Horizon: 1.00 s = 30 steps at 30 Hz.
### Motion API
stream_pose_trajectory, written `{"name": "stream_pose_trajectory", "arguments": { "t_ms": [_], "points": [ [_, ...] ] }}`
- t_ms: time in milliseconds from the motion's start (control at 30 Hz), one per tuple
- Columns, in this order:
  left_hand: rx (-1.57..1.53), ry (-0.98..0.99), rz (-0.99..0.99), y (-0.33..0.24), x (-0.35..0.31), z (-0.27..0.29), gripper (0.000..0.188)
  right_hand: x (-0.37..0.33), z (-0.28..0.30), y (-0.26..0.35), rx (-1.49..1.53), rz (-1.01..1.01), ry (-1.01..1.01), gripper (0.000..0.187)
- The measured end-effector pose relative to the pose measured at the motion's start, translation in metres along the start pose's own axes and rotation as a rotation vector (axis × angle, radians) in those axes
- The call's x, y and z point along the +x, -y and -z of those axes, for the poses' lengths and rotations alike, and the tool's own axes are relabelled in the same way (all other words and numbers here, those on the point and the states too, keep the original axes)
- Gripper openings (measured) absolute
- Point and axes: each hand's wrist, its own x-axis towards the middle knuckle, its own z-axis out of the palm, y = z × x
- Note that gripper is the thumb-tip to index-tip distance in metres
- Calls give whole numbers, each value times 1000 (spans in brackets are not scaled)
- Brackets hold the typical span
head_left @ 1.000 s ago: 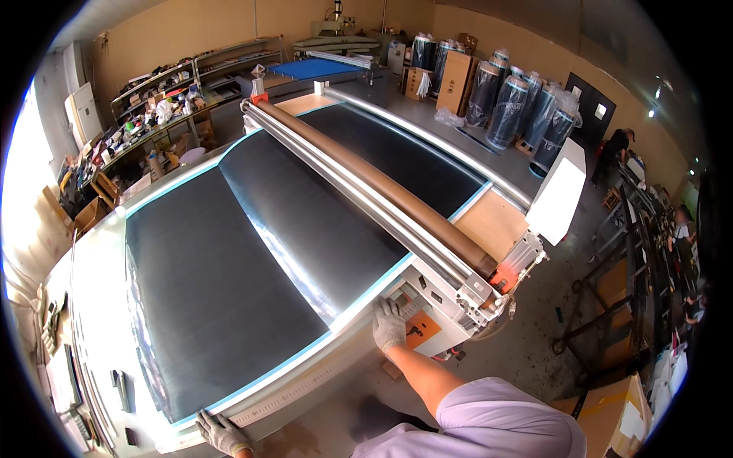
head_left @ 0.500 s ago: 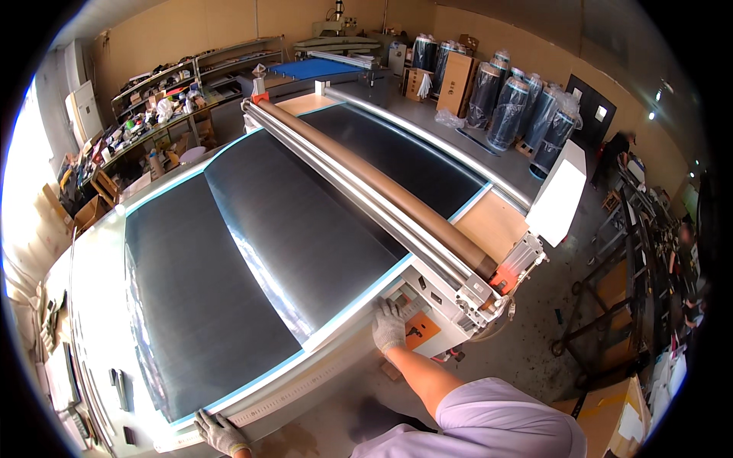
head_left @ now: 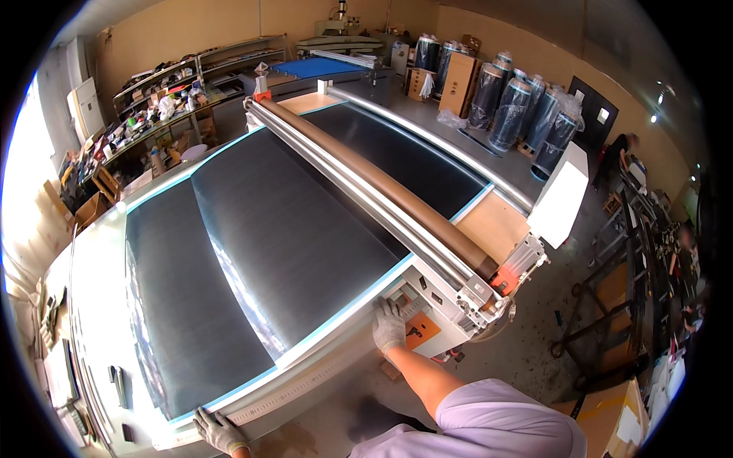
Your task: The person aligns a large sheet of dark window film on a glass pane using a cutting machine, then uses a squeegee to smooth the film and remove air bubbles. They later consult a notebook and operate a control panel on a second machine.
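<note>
A large black sheet [head_left: 298, 221] lies over the long table [head_left: 99, 305], with light blue strips along its edges. Across it runs a shiny bent band [head_left: 241, 291] that catches the light. My left hand [head_left: 220, 432], in a grey glove, rests with fingers apart on the table's near edge, close to the sheet's near-left corner. My right hand [head_left: 389, 327], gloved too, lies with fingers stretched out on the side of the roller machine [head_left: 458, 305], beside an orange plate [head_left: 424, 328]. Neither hand visibly holds anything. A brown roller [head_left: 382, 195] with metal bars spans the table.
A ruler strip [head_left: 290, 389] follows the table's near side. A black-handled tool [head_left: 118, 385] lies at the left. Wrapped rolls [head_left: 511, 111] and cardboard boxes [head_left: 460, 82] stand at the back. Cluttered shelves [head_left: 172, 99] line the far left; a person [head_left: 613, 160] stands far right.
The shiny band in the black sheet has shifted leftward, away from the roller. Both of my hands have stayed in place.
</note>
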Motion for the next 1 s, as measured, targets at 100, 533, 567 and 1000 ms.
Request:
{"name": "stream_pose_trajectory", "arguments": {
  "t_ms": [100, 533, 567, 1000],
  "points": [
    [-4, -24, -26, 13, 9, -23, 52, -1, 5, -2, -13, -1, -14, 51],
    [-5, -19, -19, 14, 8, -22, 53, 0, 4, -2, 15, -19, 13, 51],
    [-2, -16, -17, 14, 8, -21, 53, 0, 4, -2, 10, -22, 17, 51],
    [24, -5, -19, 14, 9, -23, 53, -2, -4, -8, 8, -18, -7, 47]
  ]
}}
